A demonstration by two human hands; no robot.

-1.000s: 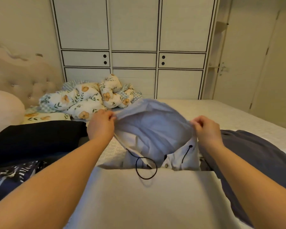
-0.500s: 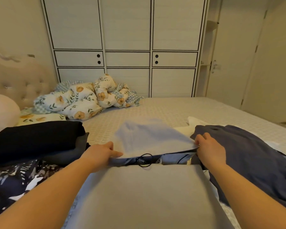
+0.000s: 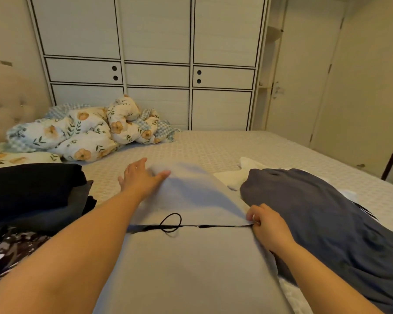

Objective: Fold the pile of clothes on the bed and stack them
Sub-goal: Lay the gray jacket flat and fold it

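- left hand (image 3: 141, 177) flat, fingers spread, pressing the far-left part of the grey garment (image 3: 191, 257); holds nothing, just smoothing
- right hand (image 3: 267, 225) at the garment's right edge, about 3 o'clock of the fold line, fingers curled and pinching the cloth there
- hands well apart, one on each side of the fold
- garment lies dead centre on the bed (image 3: 236, 148), running from 6 o'clock up to 12; far flap is folded over the near part, seam crossing the middle
- black drawstring (image 3: 170, 223) loops out at the seam, loose, on top of the near layer
- handling guess: light, soft, no stiffness, will sag and slide on itself; the cord can snag or drag out if caught
- best hold: pinch both side edges at the fold line, or slide flat palms under the folded block to lift; tuck the cord in first
- dark blue garment (image 3: 327, 223) at 3 o'clock, heaped, touching the grey one's right edge, looks unfolded
- white cloth (image 3: 234, 177) peeks out at 1 o'clock, partly under the blue one
- black folded clothes (image 3: 32, 189) stacked at 9 o'clock, likely the stack target; patterned dark fabric (image 3: 7, 252) below at 8
- floral quilt (image 3: 89, 132) bunched at 11 o'clock, wardrobe (image 3: 157, 53) behind at 12
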